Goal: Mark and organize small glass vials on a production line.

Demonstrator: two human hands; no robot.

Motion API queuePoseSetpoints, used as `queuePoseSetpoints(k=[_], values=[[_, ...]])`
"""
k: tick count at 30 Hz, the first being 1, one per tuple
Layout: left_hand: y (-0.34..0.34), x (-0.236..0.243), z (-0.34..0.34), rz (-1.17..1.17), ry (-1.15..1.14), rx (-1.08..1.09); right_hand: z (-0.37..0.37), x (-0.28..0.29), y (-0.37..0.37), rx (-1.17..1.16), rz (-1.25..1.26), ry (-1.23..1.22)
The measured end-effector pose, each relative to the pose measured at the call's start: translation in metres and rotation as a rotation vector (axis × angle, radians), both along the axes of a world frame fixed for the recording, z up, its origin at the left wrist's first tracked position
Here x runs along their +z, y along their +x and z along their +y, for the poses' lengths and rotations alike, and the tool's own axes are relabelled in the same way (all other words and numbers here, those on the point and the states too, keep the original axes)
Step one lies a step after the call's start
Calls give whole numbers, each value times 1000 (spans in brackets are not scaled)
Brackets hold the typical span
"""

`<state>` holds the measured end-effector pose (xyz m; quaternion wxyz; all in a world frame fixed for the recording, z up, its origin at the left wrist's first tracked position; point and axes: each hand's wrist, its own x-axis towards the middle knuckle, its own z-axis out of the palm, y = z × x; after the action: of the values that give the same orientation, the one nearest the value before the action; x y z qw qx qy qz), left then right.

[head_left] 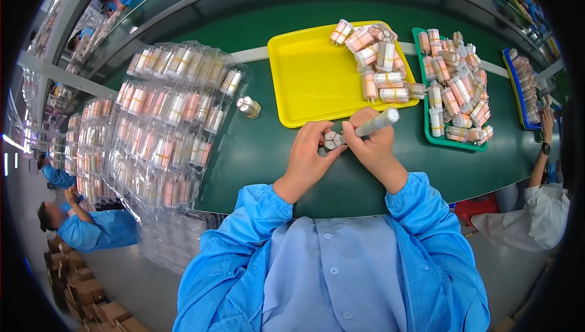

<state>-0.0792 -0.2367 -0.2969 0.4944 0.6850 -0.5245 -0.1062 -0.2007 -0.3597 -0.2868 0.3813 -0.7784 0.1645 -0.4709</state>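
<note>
Between the thumb and fingers of my left hand (pixel 309 154) is a small bundle of tubes (pixel 333 140), its round whitish ends turned up. My right hand (pixel 376 152) grips a thick, pale, pen-shaped stick (pixel 378 122), slanted with its upper end to the right. Its lower tip is hidden by my fingers, close to the bundle. Just beyond my hands lies a yellow tray (pixel 311 82). Banded bundles of pink and white tubes (pixel 385 58) are heaped in its right part. A single banded bundle (pixel 248 107) stands on the green table, left of the tray.
Clear plastic trays filled with bundles (pixel 164 109) are stacked at the left. A green basket (pixel 425 113) of bundles stands on the right, with a blue tray (pixel 518 97) beyond it. Co-workers sit at both sides; one arm (pixel 544 140) reaches in at the far right.
</note>
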Motion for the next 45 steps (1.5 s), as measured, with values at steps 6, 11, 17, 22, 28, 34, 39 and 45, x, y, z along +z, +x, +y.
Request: queuePoseSetpoints(k=[6,11,17,22,28,34,39,45], values=[[0,-1,-1,-99,-100,-8,1,2,2,3,45,-57],[-3,-4,0,-62,-87,26,2,1,5,1,82,-74],[0,-3,0,-87,-70,8,3,-7,3,37,28,109],[0,-11,3,33,-81,-84,-5,1,3,29,-56,45],[-2,-12,4,39,-53,-122,-3,-3,4,30,40,53],[-5,-6,2,-214,36,55,-3,-5,5,42,90,37],[-4,-12,0,-163,-80,28,-3,-4,4,52,-28,225],[-6,-15,5,3,-30,-94,-3,-2,4,98,-22,210]])
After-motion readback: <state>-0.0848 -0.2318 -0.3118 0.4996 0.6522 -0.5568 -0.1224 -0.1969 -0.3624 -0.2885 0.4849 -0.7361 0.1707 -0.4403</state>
